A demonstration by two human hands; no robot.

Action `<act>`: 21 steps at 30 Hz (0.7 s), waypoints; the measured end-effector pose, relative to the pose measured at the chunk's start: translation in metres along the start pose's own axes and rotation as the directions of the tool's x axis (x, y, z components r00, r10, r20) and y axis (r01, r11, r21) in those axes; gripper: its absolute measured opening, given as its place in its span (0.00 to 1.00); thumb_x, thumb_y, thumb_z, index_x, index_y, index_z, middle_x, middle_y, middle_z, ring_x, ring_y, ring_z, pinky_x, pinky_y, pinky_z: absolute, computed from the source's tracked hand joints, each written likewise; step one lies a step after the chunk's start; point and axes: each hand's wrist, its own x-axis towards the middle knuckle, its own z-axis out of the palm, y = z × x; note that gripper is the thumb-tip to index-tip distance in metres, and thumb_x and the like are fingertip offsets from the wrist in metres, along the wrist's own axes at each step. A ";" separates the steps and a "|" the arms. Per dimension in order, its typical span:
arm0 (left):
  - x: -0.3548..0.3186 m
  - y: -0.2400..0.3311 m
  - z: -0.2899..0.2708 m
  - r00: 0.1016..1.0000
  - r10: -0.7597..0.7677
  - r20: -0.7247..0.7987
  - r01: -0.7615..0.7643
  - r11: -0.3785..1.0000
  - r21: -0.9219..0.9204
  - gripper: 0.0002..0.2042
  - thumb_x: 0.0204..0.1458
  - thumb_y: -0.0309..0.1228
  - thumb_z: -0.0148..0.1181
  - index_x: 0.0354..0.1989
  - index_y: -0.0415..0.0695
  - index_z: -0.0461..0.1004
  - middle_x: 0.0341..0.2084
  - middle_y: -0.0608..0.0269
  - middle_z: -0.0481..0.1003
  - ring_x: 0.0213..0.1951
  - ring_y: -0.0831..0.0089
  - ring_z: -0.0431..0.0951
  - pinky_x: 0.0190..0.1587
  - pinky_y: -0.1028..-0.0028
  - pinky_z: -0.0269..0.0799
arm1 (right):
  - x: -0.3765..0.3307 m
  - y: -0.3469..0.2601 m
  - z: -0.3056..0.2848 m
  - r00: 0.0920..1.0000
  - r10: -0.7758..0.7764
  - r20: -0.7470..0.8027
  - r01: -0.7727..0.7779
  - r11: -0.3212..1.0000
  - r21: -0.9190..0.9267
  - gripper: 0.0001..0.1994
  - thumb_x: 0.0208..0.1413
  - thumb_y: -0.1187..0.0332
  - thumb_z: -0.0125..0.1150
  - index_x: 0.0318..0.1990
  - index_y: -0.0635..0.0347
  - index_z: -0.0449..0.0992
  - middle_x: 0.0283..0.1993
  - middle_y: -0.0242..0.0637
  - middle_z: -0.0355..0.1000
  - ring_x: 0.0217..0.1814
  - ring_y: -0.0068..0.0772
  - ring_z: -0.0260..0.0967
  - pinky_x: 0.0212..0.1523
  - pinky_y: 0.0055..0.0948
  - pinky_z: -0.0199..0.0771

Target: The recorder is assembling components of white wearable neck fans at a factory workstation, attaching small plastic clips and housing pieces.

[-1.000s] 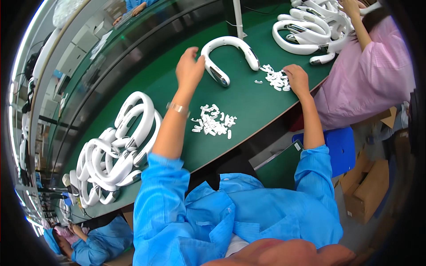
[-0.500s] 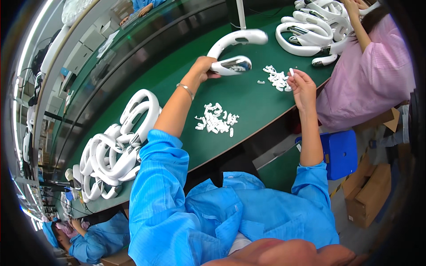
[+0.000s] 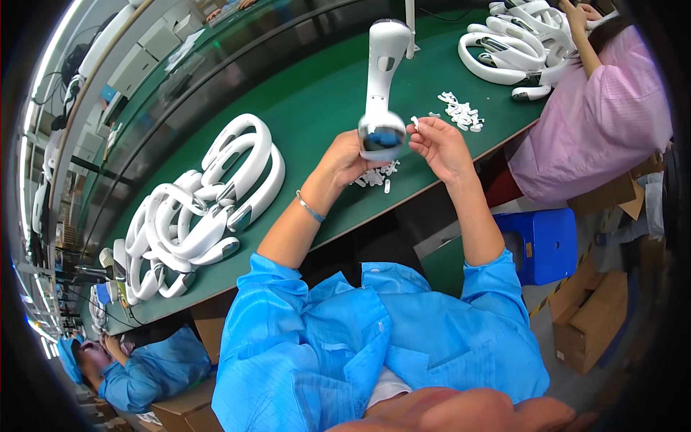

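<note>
My left hand [image 3: 342, 160] is closed around one end of a white curved neckband device [image 3: 378, 85], held up over the green bench. Its other end points away from me, and a dark, shiny face shows at the near end. Just to the right, my right hand [image 3: 443, 149] pinches a small white plastic piece [image 3: 415, 124] between thumb and fingertips, close beside the device's near end. Below the device lies a pile of small white pieces [image 3: 376, 178], partly hidden by the device and my left hand. A second pile of such pieces [image 3: 462, 113] lies farther right.
White neckband devices [image 3: 191, 219] are heaped on the left of the green bench [image 3: 317, 101]; another heap [image 3: 515, 50] stands far right. A co-worker in pink [image 3: 590, 122] sits at right, one in blue [image 3: 155, 367] at lower left. A blue stool [image 3: 543, 245] and cardboard box [image 3: 592, 317] are at right.
My left hand has brought the device nearer and turned it, so its far end now points away. My right hand has moved left with the small white piece, up to the device.
</note>
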 end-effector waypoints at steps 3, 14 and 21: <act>-0.018 -0.007 0.007 0.999 0.031 -0.043 -0.031 1.000 -0.005 0.19 0.53 0.25 0.51 0.52 0.35 0.58 0.38 0.42 0.73 0.34 0.55 0.79 0.36 0.63 0.80 | -0.008 0.003 0.018 1.000 0.025 -0.005 -0.026 0.992 -0.124 0.06 0.57 0.72 0.56 0.39 0.65 0.72 0.37 0.40 0.74 0.31 0.24 0.73 0.34 0.23 0.77; -0.051 -0.026 0.011 0.987 0.158 0.002 -0.158 0.985 0.065 0.31 0.48 0.18 0.47 0.63 0.42 0.47 0.35 0.50 0.71 0.26 0.61 0.78 0.26 0.67 0.80 | -0.016 0.017 0.051 0.994 -0.112 0.001 0.107 0.952 -0.287 0.07 0.56 0.74 0.56 0.39 0.67 0.73 0.34 0.38 0.74 0.31 0.23 0.72 0.34 0.22 0.76; -0.062 -0.034 0.018 0.986 0.102 -0.130 -0.090 0.991 0.099 0.23 0.56 0.27 0.49 0.59 0.40 0.52 0.33 0.54 0.71 0.27 0.67 0.77 0.27 0.69 0.79 | -0.021 0.025 0.056 0.979 -0.202 -0.026 0.177 0.909 -0.376 0.09 0.55 0.77 0.55 0.43 0.72 0.73 0.35 0.40 0.73 0.32 0.26 0.72 0.35 0.23 0.75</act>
